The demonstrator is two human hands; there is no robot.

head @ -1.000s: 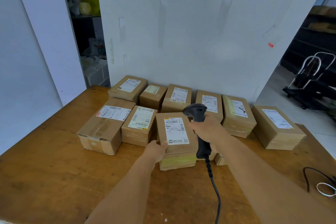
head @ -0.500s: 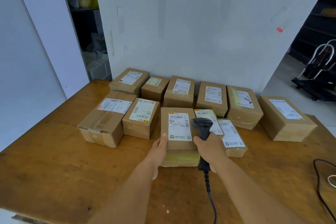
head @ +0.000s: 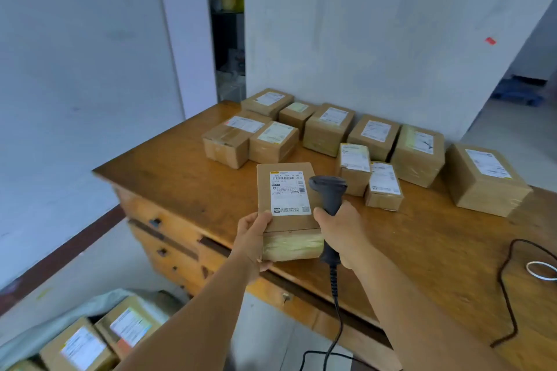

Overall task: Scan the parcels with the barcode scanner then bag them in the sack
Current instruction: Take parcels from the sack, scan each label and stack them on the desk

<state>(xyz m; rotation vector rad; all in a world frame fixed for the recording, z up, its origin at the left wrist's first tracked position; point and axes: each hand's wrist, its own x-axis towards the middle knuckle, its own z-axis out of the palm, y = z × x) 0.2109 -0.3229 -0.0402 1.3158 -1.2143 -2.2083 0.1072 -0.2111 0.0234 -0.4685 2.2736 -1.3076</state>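
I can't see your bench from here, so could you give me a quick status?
Left hand grips parcel, lifted at table edge. Right hand holds scanner beside its label. Sack open below left, path clear.

Bare tabletop (head: 193, 178) lies open left of the held parcel (head: 287, 208), reaching the table's left and near edges. Far across it, a row of boxes (head: 328, 129) blocks the way to the wall (head: 376, 39). Right of the scanner (head: 330, 199), two small boxes (head: 369, 178) crowd close, with a large box (head: 485, 179) farther right. Near right, a black cable (head: 509, 295) loops over otherwise bare wood. Below left, the sack (head: 90, 307) stands open, boxes already filling its mouth.
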